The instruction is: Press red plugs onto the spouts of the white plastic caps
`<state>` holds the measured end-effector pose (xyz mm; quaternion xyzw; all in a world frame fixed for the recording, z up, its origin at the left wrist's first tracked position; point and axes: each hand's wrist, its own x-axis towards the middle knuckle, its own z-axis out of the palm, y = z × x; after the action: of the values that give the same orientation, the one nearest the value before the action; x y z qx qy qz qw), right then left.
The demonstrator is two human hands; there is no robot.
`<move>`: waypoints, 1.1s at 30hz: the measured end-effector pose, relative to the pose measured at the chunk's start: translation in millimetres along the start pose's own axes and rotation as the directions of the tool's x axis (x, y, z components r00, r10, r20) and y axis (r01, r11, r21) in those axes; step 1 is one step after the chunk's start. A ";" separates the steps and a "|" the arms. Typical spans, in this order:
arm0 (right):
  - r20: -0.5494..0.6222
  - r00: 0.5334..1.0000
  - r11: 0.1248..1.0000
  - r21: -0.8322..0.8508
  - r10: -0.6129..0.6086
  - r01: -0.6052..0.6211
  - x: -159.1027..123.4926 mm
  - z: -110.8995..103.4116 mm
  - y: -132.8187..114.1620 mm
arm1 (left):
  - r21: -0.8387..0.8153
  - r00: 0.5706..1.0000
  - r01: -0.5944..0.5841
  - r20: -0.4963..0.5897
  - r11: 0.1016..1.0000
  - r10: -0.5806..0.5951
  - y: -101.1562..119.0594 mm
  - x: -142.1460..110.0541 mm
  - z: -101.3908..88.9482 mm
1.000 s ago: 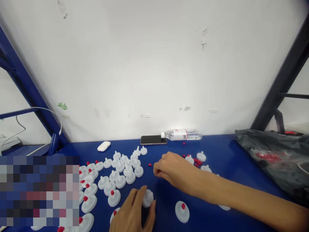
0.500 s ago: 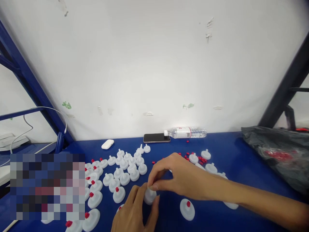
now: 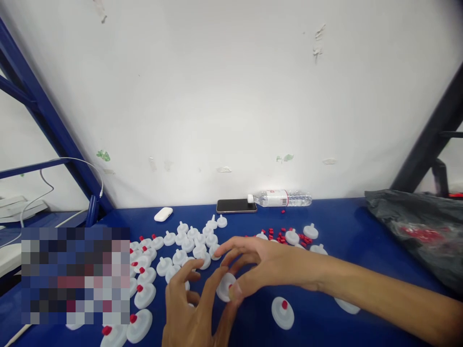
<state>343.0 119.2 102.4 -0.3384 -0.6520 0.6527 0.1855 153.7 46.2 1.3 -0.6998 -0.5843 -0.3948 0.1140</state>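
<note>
Two hands, one white disc.
My left hand spreads at its seven o'clock; my right hand, fingers parted, thumbs the red cap.

White wall w/ scuffs & peeled bits, blue table, blue frame L, dark post R.

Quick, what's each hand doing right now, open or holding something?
Left hand: holding a white disc between thumb and finger.
Right hand: fingers spread open, thumb at the disc's red cap.
</note>
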 end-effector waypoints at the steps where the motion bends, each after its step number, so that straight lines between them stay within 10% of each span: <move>1: 0.029 0.999 0.998 0.044 0.031 -0.033 0.2 1.5 1.4 | 0.023 0.998 -0.047 -0.042 0.999 0.048 -2.0 1.4 -1.6; 6: 0.190 0.979 0.965 0.262 -0.077 0.025 5.6 11.3 15.2 | 0.094 0.977 -0.183 -0.095 0.979 0.192 -7.8 7.1 -10.4; 14: 0.084 0.994 0.979 0.197 -0.074 0.056 7.2 17.8 18.8 | -0.050 0.987 -0.157 0.018 0.986 0.158 2.2 13.4 -21.8; 23: -0.073 0.997 0.904 -0.428 -0.027 -0.007 -3.3 12.2 21.3 | 0.227 0.985 -0.173 0.057 0.958 0.165 -76.2 62.8 -70.8; 33: -0.096 0.975 0.712 -0.698 -0.203 0.080 -7.6 18.8 15.3 | 0.446 0.942 -0.193 0.334 0.874 0.038 -125.7 66.3 -42.0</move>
<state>338.5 99.1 87.5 -0.3850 -0.8539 0.3169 0.1491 22.3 104.9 36.6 -0.7386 -0.6300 -0.1159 0.2102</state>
